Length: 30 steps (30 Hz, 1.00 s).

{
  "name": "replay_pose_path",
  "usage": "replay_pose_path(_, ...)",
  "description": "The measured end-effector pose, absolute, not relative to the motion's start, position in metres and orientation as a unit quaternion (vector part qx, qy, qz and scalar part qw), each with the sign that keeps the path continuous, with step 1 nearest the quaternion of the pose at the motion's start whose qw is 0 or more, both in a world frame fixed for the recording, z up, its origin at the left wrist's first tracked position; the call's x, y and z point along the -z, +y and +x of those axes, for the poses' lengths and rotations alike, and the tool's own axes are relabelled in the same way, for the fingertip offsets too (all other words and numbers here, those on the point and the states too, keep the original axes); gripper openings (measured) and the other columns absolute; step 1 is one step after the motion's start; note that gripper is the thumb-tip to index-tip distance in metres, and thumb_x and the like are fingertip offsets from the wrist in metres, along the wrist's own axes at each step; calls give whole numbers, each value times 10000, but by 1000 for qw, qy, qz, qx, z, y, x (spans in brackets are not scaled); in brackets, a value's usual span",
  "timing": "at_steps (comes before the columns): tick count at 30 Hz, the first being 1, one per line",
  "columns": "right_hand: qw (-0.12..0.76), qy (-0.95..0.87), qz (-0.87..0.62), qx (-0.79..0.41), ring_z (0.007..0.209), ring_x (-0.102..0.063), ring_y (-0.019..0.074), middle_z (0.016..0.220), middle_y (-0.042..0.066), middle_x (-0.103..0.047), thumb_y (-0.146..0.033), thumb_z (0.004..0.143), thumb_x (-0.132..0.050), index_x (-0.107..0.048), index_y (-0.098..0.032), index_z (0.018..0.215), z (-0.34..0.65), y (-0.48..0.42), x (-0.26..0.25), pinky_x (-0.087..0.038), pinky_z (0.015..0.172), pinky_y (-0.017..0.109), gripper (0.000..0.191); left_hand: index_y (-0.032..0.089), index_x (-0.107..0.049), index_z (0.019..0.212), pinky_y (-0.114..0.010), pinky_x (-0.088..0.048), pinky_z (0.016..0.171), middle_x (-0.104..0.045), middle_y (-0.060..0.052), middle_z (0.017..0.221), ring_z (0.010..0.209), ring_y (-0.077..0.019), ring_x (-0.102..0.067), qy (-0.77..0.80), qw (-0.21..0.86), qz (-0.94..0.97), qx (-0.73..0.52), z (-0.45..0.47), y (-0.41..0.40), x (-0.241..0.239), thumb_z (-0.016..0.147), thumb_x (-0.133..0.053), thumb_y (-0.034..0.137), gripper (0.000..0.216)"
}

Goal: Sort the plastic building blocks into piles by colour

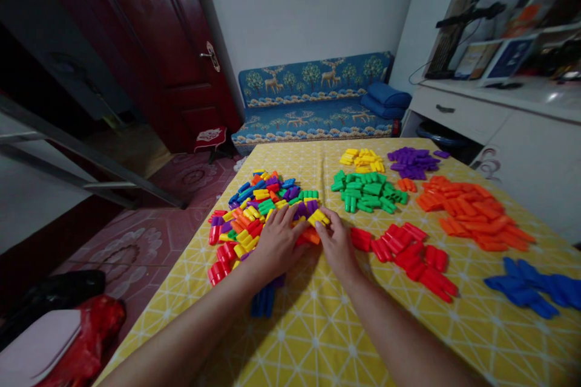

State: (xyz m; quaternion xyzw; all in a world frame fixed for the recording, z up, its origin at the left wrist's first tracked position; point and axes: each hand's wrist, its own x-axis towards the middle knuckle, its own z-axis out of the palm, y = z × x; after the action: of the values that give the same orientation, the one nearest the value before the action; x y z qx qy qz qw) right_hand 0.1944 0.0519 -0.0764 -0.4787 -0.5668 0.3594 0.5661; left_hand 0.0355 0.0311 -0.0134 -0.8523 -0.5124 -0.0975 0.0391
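Observation:
A mixed pile of coloured plastic blocks (254, 208) lies at the left of the yellow tablecloth (308, 326). My left hand (276, 242) rests flat on the pile's near right edge, fingers spread over the blocks. My right hand (338, 245) sits beside it, fingertips pinching a yellow block (318, 216) at the pile's edge, with an orange block (311, 234) just below. Sorted heaps lie to the right: red blocks (408, 254), green blocks (367, 190), yellow blocks (362, 160), purple blocks (412, 161), orange blocks (472, 211) and blue blocks (533, 287).
A few blue blocks (263, 301) lie under my left forearm. A blue patterned sofa (313, 103) stands beyond the table, a white desk (503, 115) at the right, a dark red door (172, 48) at the left. A red bag (91, 332) sits on the floor.

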Motion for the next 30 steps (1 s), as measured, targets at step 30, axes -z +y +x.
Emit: replay_pose_path(30,545,-589,-483,-351,902,-652,223,941,70,-711,-241,788,-521,-678,-190,911,196,55,78,-522,786,347,206,214,-763,997,-337,-500,781,-711,-122,940,937,-283,-662,-490,-20,-870,51,65,131,2,752,-610,143,298)
